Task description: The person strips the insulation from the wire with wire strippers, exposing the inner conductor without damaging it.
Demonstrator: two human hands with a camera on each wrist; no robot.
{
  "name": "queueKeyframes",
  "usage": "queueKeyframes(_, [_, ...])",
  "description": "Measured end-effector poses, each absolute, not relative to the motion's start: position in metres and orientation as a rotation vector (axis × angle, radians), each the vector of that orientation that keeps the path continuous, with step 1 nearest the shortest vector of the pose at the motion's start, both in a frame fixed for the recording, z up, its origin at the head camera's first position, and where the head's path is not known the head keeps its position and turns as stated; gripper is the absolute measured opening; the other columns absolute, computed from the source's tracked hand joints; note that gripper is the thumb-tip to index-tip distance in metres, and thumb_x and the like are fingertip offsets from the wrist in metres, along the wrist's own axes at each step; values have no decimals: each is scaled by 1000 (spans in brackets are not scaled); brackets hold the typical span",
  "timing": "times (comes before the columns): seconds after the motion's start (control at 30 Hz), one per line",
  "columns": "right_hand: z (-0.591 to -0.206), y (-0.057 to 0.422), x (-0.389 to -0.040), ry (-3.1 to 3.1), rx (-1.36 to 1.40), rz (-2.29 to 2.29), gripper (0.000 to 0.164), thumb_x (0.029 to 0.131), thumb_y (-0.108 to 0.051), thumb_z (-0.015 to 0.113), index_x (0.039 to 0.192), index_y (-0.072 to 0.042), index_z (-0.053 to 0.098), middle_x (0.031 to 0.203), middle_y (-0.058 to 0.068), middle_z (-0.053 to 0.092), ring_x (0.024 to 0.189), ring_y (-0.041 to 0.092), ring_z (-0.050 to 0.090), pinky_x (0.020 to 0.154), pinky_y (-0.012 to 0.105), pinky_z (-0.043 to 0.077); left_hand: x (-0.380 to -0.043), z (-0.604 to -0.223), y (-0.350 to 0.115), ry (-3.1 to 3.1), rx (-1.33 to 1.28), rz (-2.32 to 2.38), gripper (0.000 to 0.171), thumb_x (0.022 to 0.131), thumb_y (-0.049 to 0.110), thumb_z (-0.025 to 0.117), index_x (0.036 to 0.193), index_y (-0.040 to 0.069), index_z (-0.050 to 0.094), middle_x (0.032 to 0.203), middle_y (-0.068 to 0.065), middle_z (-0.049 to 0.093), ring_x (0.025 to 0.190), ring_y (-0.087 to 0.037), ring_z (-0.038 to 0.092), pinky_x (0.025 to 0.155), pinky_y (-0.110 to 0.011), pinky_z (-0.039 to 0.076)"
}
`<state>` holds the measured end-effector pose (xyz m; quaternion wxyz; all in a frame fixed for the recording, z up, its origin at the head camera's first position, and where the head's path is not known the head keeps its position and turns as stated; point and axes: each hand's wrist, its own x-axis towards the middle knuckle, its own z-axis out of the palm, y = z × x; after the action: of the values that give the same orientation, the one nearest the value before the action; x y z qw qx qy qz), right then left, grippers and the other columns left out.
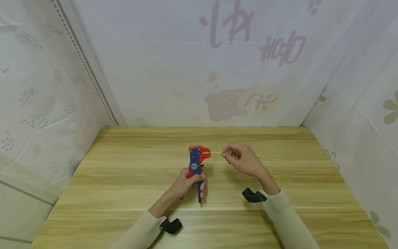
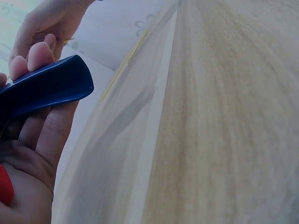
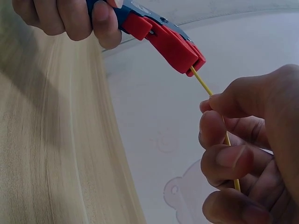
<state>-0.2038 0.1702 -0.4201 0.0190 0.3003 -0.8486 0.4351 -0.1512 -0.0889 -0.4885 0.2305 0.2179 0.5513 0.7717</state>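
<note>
Backdrop lettering (image 1: 238,21), tool badge (image 1: 194,166), both illegible

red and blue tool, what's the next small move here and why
Probably a gentle squeeze of the red and blue tool by the left hand: the yellow wire appears to run in between its red jaws, and the right hand pinches it just outside.
</note>
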Motion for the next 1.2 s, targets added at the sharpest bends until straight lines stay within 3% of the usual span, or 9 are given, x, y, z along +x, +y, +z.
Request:
queueKeyframes(0.2, [-420, 170, -204, -2616, 948, 1373, 4, 99, -14, 67, 98, -16, 71, 70, 3, 67, 54, 5, 54, 50, 22, 42, -152, -487, -89, 1538, 574, 2121, 43, 105, 17, 54, 105, -22, 37, 67, 2, 63, 56, -14, 66, 57, -30, 61])
queueKeyframes(0.37, [-420, 169, -204, -2612, 949, 1376, 5, 100, -14, 67, 98, -15, 71, 68, -6, 65, 53, 5, 53, 50, 23, 44, -152, -487, -88, 1593, 538, 2105, 46, 105, 24, 57, 93, -19, 45, 64, 1, 61, 53, -14, 66, 55, -33, 61])
queueKeyframes(0.57, [-421, 168, -205, -2620, 957, 1388, 8, 101, -17, 66, 99, -17, 74, 64, -9, 62, 50, 5, 52, 46, 23, 41, -151, -487, -86, 1654, 461, 2088, 42, 104, 28, 61, 79, -5, 53, 60, 0, 59, 50, -15, 64, 52, -34, 60])
queueKeyframes(0.9, [-420, 167, -204, -2631, 975, 1389, 10, 101, -16, 66, 97, -15, 75, 63, -7, 60, 49, 4, 49, 47, 22, 39, -149, -486, -86, 1626, 397, 2088, 31, 103, 23, 59, 81, 2, 51, 56, 2, 56, 46, -15, 61, 49, -33, 58])
queueKeyframes(1.2, [-421, 167, -204, -2622, 987, 1398, 9, 100, -14, 66, 97, -14, 75, 64, -6, 60, 50, 4, 49, 47, 22, 38, -147, -481, -85, 1644, 327, 2087, 33, 103, 16, 55, 73, 4, 50, 53, 3, 51, 41, -13, 56, 45, -29, 54])
